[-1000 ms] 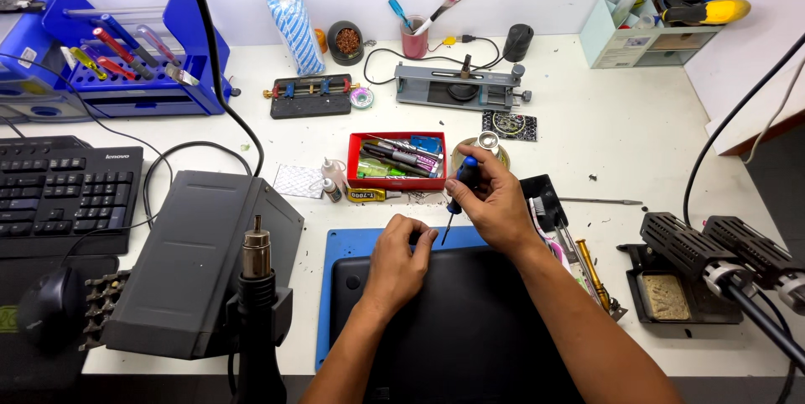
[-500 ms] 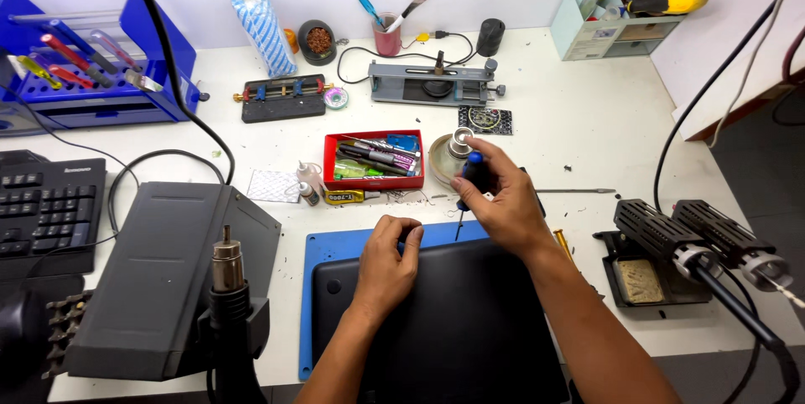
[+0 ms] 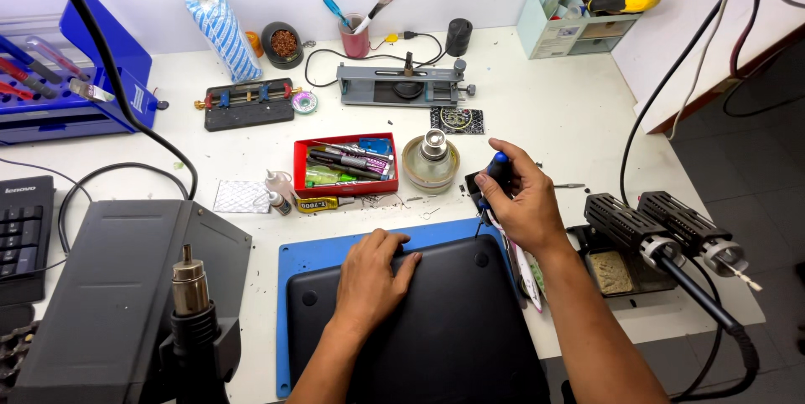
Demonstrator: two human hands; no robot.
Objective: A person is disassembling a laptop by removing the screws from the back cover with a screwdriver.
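Observation:
A black laptop (image 3: 436, 328) lies bottom side up on a blue mat (image 3: 306, 257) at the table's front edge. My left hand (image 3: 371, 274) rests flat on the laptop's upper left part. My right hand (image 3: 520, 198) grips a small screwdriver with a blue cap (image 3: 498, 167), held upright with its tip at the laptop's upper right corner.
A red tray of tools (image 3: 344, 165) and a round glass dispenser (image 3: 431, 162) stand just behind the mat. A hot air station (image 3: 117, 295) is at the left, soldering iron holders (image 3: 662, 228) at the right, a blue tool rack (image 3: 67, 77) at the far left.
My right hand has shifted right and down with the screwdriver to the laptop's upper right corner. My left hand stays flat on the laptop. The view has shifted left.

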